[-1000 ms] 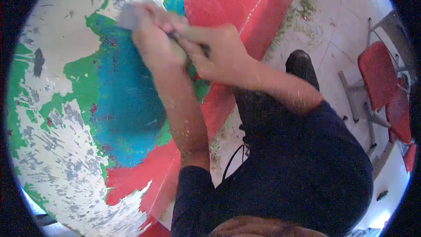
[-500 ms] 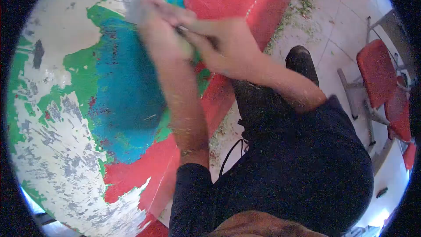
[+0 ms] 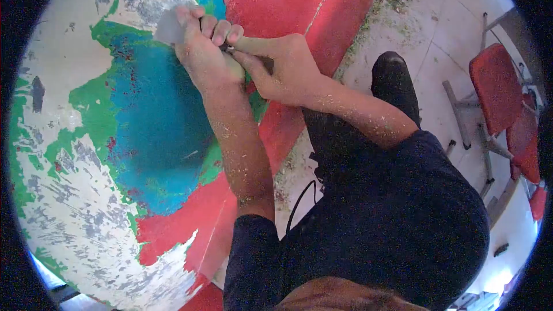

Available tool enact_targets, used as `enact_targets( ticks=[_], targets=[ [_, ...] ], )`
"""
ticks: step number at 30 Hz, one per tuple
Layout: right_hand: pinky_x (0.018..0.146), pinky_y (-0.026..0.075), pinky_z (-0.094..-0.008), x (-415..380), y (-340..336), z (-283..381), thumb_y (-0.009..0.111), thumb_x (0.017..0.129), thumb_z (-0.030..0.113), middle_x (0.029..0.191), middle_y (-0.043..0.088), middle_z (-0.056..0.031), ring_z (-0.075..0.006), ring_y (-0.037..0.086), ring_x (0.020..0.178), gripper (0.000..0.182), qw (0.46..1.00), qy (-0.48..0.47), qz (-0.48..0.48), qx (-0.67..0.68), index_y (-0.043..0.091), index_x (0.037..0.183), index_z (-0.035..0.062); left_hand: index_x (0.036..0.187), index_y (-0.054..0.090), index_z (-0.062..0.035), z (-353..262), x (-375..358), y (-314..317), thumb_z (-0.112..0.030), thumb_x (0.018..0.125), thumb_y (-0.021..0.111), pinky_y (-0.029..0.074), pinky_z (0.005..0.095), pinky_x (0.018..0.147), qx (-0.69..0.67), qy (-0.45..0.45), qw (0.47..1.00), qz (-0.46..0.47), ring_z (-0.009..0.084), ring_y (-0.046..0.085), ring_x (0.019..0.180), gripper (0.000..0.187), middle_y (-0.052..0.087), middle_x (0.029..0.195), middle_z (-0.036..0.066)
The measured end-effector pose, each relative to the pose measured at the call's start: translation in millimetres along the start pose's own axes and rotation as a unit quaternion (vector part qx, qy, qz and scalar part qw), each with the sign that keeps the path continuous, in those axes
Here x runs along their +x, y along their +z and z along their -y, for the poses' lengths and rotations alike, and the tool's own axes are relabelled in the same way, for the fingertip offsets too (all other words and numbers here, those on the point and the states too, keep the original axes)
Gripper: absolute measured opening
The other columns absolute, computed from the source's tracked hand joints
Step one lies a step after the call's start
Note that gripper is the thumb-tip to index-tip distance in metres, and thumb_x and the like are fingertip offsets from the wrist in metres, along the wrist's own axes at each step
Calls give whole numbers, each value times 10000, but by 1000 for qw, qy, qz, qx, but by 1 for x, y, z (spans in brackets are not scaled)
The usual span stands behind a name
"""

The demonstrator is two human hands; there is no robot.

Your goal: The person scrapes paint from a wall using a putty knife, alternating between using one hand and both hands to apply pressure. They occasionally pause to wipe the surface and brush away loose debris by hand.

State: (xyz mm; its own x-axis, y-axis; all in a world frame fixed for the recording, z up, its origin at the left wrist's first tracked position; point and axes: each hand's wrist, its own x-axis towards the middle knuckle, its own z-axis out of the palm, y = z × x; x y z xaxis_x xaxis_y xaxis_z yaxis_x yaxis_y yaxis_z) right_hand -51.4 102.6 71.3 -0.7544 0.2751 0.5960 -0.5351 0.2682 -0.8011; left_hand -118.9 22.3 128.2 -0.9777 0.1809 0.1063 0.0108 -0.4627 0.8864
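Note:
A paint scraper with a flat grey blade lies against the painted wall, where bare white plaster meets green and blue paint. My left hand is closed around the scraper near its blade, fingers curled and facing up. From the right, my right hand grips the handle end, close to the fingers of my left hand. Most of the handle is hidden inside the two hands. Pale paint flakes are stuck to both forearms.
Red paint covers the wall's right part down to the tiled floor, where paint chips lie along its foot. Red chairs with metal legs stand at the right. My dark shoe is near the wall.
My hands, blurred before, are now sharp. The scraper has shifted slightly down along the wall, still in both hands. The view has moved a little, so the wall appears further left.

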Motion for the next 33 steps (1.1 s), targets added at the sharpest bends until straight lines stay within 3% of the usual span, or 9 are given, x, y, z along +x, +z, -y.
enact_targets(
  ticks=[3, 6, 9, 11, 15, 19, 21, 23, 33],
  targets=[
    [487, 470, -403, -7, -2, 3, 571, 787, 165, 602, 561, -175, -335, 592, 533, 122, 1000, 5, -2, 11, 644, 853, 94, 813, 449, -105, 2, 2, 0, -314, 952, 405, 330, 276, 449, 6, 2, 1000, -2, 86, 284, 481, 255, 274, 600, -34],
    [484, 469, -409, 7, -1, 10, 561, 794, 163, 616, 571, -172, -341, 590, 532, 169, 1000, 10, -15, -1, 650, 930, 115, 813, 451, -104, -3, 4, 2, -324, 951, 409, 327, 272, 449, 35, 21, 999, 6, 85, 287, 482, 264, 275, 598, -35],
    [462, 442, -297, -6, -1, 1, 592, 811, 128, 612, 554, -182, -157, 585, 477, 183, 1000, 13, 18, -8, 655, 974, 75, 812, 449, -100, -1, 2, -4, -330, 951, 409, 327, 265, 452, 23, 1, 1000, 8, 82, 289, 483, 272, 276, 598, -37],
    [476, 455, -301, -3, -1, 1, 597, 803, 126, 632, 562, -190, -187, 605, 501, 195, 1000, 7, 5, -5, 652, 983, 76, 810, 448, -98, 7, -9, 0, -335, 953, 405, 325, 258, 453, 23, -30, 998, -51, 79, 288, 484, 280, 275, 597, -39],
    [495, 483, -418, 13, 14, 2, 572, 775, 168, 626, 580, -173, -343, 595, 538, 257, 996, -56, -60, 19, 636, 1024, 160, 810, 441, -94, -23, 19, -3, -313, 953, 402, 337, 279, 437, -40, -4, 995, 88, 97, 307, 473, 264, 281, 587, -38],
    [514, 488, -374, -7, 9, -7, 592, 769, 148, 653, 581, -187, -308, 609, 549, 244, 999, -33, -11, -7, 642, 1004, 109, 819, 430, -94, 9, -12, -5, -326, 952, 399, 349, 287, 450, 57, -6, 998, -34, 99, 300, 485, 269, 283, 607, -22],
    [520, 482, -297, -13, 4, -11, 608, 788, 104, 691, 580, -211, -238, 631, 551, 224, 999, -7, 24, -35, 641, 1003, 46, 818, 429, -95, 9, -3, -1, -341, 950, 404, 347, 291, 447, 45, 9, 998, -40, 98, 298, 488, 280, 285, 613, -19],
    [516, 478, -290, -16, 1, -3, 608, 794, 107, 689, 578, -212, -219, 625, 541, 231, 999, 26, 35, -19, 639, 1014, 45, 816, 436, -96, 11, -2, -11, -353, 945, 419, 337, 291, 444, -21, -13, 1000, -9, 95, 291, 493, 287, 285, 617, -20],
    [491, 462, -294, -29, 5, -18, 611, 794, 90, 656, 566, -206, -189, 610, 515, 233, 1000, 6, 13, -4, 639, 1021, 48, 802, 455, -88, 23, -15, -13, -317, 944, 420, 321, 272, 433, 16, -40, 998, -50, 93, 281, 468, 272, 275, 595, -21]
  ],
)
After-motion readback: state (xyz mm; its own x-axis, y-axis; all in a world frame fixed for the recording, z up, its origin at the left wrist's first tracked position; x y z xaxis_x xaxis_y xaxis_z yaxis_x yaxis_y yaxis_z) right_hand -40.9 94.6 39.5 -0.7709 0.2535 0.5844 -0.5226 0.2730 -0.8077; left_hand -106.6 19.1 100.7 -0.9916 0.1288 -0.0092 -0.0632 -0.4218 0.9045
